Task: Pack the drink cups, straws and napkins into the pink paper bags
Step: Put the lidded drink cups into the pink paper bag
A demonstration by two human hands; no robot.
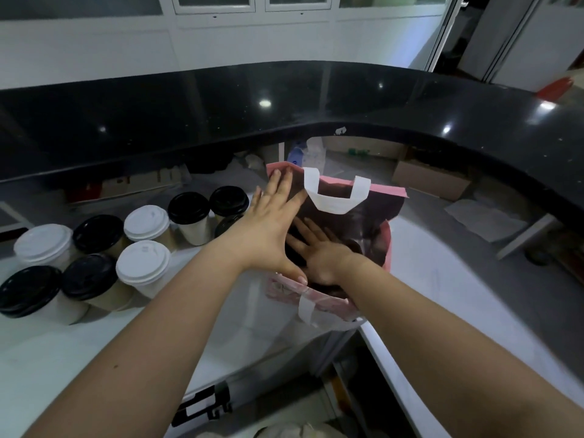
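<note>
A pink paper bag (387, 248) with white handles stands open on the white counter, just ahead of me. My left hand (271, 219) lies flat with straight fingers across the bag's left rim, its thumb on the near edge. My right hand (316, 248) reaches down inside the bag with its fingers spread; what it touches in the dark interior is hidden. Several lidded drink cups stand to the left of the bag, some with white lids (143, 262) and some with black lids (188, 207). I see no straws or napkins.
A raised black curved counter (221, 99) runs behind and round to the right. Cardboard boxes (433, 181) and papers (483, 216) lie on the lower shelf beyond the bag. The white counter (442, 279) continues to the right, with a gap below between its two sections.
</note>
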